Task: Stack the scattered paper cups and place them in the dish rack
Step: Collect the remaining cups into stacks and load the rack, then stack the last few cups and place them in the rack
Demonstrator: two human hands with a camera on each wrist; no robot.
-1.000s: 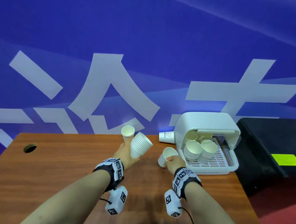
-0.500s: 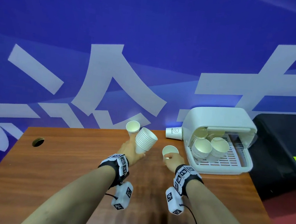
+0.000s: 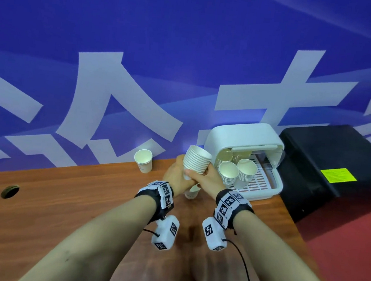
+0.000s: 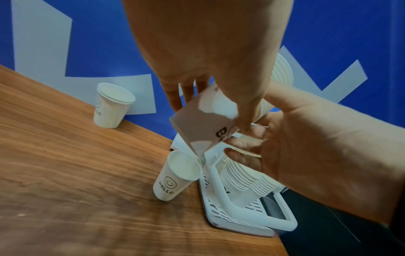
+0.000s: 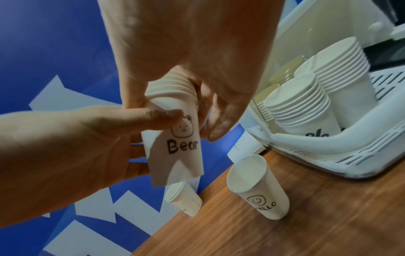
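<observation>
While both hands meet above the table (image 3: pixel 61 196), the head view shows one stack (image 3: pixel 197 162) of nested white cups between them, the left hand (image 3: pixel 177 176) and right hand (image 3: pixel 210 178) each curled round its lower part. One lone cup (image 3: pixel 143 160) stands left of the left hand; another (image 3: pixel 192 192) peeks out beneath the hands. Right of the right hand, the rack (image 3: pixel 257 188) holds two clear stacks, with more behind, too dim to count.

From the left wrist, fingers (image 4: pixel 175 93) pinch the stack's bottom cup (image 4: pixel 203 124); two single cups stand below.

From the right wrist, that cup (image 5: pixel 177 143) bears a bear face and "Bear"; fingers (image 5: pixel 221 121) wrap it loosely, touching.
</observation>
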